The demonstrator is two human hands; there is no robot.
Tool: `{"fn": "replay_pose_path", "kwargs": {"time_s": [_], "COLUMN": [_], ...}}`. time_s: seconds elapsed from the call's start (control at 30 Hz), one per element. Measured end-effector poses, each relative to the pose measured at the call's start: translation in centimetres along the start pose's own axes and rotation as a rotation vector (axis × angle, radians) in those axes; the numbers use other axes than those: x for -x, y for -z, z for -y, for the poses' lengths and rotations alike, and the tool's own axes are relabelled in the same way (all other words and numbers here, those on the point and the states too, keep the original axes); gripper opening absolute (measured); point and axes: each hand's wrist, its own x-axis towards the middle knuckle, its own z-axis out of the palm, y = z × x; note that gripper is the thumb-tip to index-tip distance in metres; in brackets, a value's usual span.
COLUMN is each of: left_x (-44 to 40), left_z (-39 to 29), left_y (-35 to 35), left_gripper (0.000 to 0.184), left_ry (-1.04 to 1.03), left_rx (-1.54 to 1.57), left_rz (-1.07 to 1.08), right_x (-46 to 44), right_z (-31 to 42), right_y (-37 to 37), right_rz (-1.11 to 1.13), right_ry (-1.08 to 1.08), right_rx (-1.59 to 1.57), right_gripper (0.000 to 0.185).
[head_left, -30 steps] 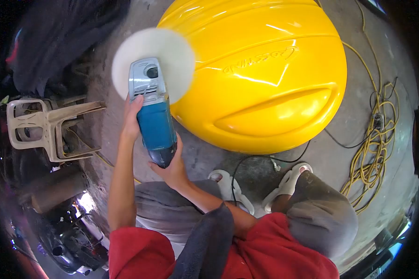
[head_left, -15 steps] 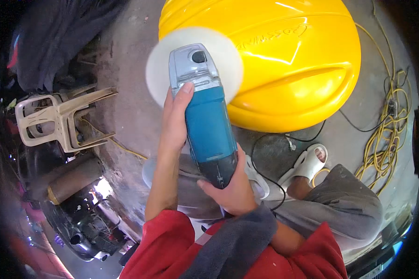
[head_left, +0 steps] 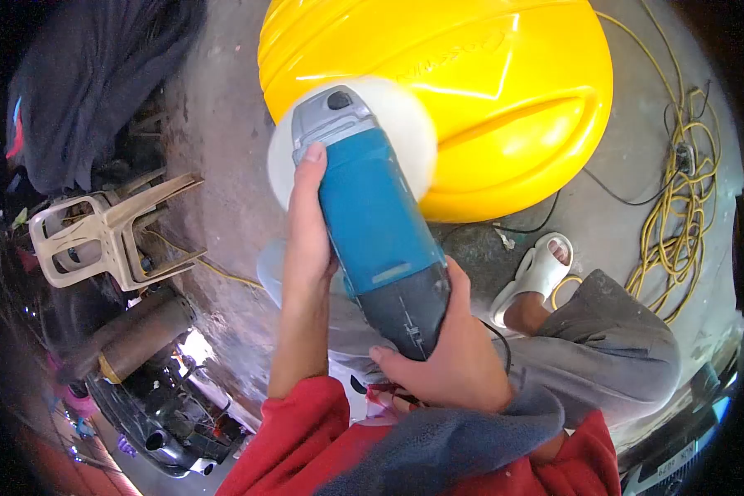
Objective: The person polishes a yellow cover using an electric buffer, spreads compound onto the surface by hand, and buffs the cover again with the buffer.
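Yellow shell (head_left: 512, 157): far edge cut off by the frame, near-left part hidden behind the white disc (head_left: 413, 136). Raised lettering on shell partly covered, hard to read. Disc is mostly under the power tool (head_left: 380, 215), rim blurred; it overlaps the shell in view, but can't tell if they touch. Left-side clutter dark, hard to make out; frame corners black. One white shoe (head_left: 537, 277) shows on the right; the lower legs are partly behind tool and arms.

Power tool is mid-scene, held above the floor, grey head far, black end near. Left hand (head_left: 307, 227) clamped on its left side by the head, thumb along the edge; other fingers hidden beneath. Right hand (head_left: 463, 355) wrapped round the black rear end, thumb on the left, finger on the right, parted by the casing; rest out of sight underneath.

Dark cloth (head_left: 463, 442) hides part of right forearm. Beige chair (head_left: 83, 240) left, yellow cord (head_left: 670, 240) coiled right.
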Motion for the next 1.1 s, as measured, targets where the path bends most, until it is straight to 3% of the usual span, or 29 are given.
{"fn": "replay_pose_path", "kwargs": {"time_s": [0.03, 0.23, 0.37, 0.57, 0.63, 0.67, 0.73, 0.77, 0.8, 0.83, 0.87, 0.9, 0.97, 1.1], "left_x": [0.0, 1.0, 0.0, 0.5, 1.2, 1.5, 1.8, 2.5, 1.6, 3.0, 2.7, 2.5, 2.6, 2.8], "left_z": [-0.2, -0.4, -0.9, -0.2, 0.1, 0.3, 1.2, 0.3, 2.3, 0.1, 0.8, 0.9, 0.5, 0.6], "left_y": [-0.2, 1.4, 0.2, -1.2, -2.9, -4.1, -7.0, -8.5, -9.9, -12.1, -13.8, -15.5, -17.7, -18.0], "left_gripper": [0.056, 0.057, 0.056, 0.058, 0.058, 0.057, 0.062, 0.066, 0.088, 0.083, 0.081, 0.081, 0.079, 0.081], "left_ry": [0.03, 0.066, 0.07, -0.012, -0.003, 0.008, 0.238, 0.269, 0.122, 0.159, 0.078, 0.03, 0.027, 0.075], "left_rx": [0.029, 0.069, 0.039, 0.166, 0.222, 0.257, 0.303, 0.175, 0.222, 0.222, 0.301, 0.393, 0.27, 0.175], "left_rz": [0.029, 0.026, 0.06, 0.12, 0.109, 0.102, 0.078, 0.088, 0.184, 0.098, 0.16, 0.206, 0.186, 0.161], "right_x": [0.3, 0.7, 0.9, 1.1, 1.8, 2.1, 3.3, 4.1, 4.9, 6.2, 7.0, 7.4, 8.3, 8.3], "right_z": [0.0, 0.8, 1.7, 3.4, 4.5, 3.3, 3.6, 4.9, 6.1, 8.1, 9.3, 9.3, 8.8, 8.6], "right_y": [0.0, -0.1, 0.7, 5.5, 8.2, 9.4, 13.0, 14.2, 15.4, 16.2, 16.8, 17.5, 19.4, 20.4], "right_rz": [-0.078, 0.048, -0.011, 0.016, 0.073, -0.001, -0.006, 0.006, 0.016, -0.044, -0.111, -0.102, -0.291, -0.283], "right_ry": [0.088, 0.047, 0.021, 0.01, -0.106, 0.168, 0.221, 0.246, 0.272, 0.029, -0.215, -0.214, -0.256, -0.251], "right_rx": [0.005, 0.083, 0.04, 0.101, 0.192, 0.254, 0.305, 0.337, 0.368, 0.175, -0.019, 0.01, -0.023, -0.016], "right_gripper": [0.111, 0.109, 0.108, 0.104, 0.1, 0.092, 0.089, 0.087, 0.085, 0.085, 0.086, 0.086, 0.089, 0.089]}}
